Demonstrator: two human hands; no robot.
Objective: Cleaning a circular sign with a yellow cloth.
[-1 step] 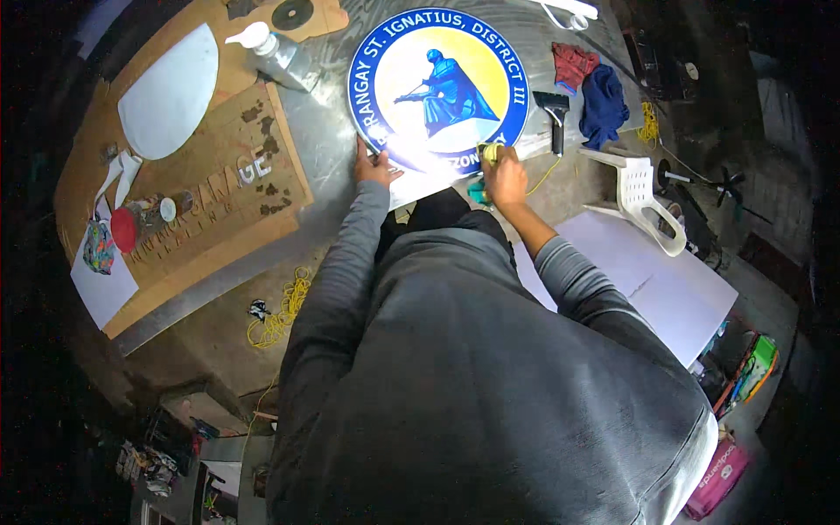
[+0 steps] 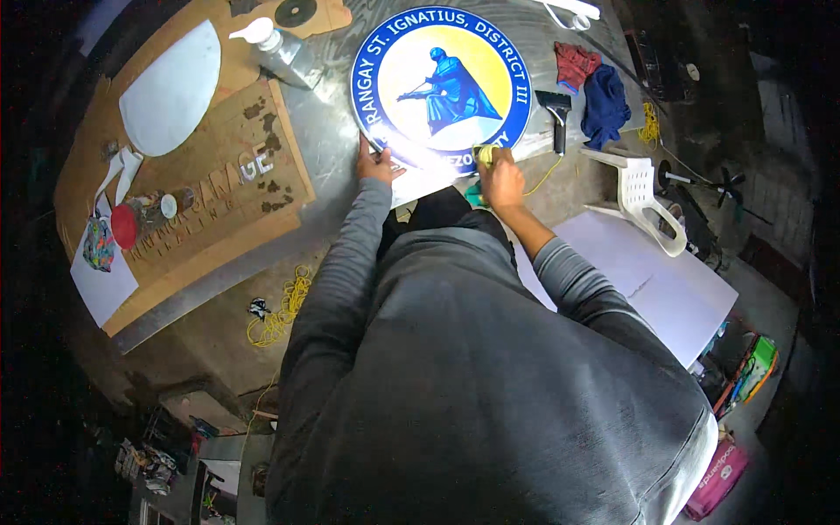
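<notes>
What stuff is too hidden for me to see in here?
All in the head view:
- Yellow thing: partly covered by the right hand gripping it.
- Round sign: lower-left part washed out by glare.
- Black trousers: mostly hidden under the grey top.
- White rod: cut off by the upper edge.

left hand (image 2: pixel 374 164) at the lower left rim of a round emblem (image 2: pixel 468 94) on the worktop (image 2: pixel 322 138); right hand (image 2: pixel 502 178) gripping a yellow object (image 2: pixel 483 154) at the emblem's lower right; black squeegee (image 2: pixel 560 133) alongside.
</notes>
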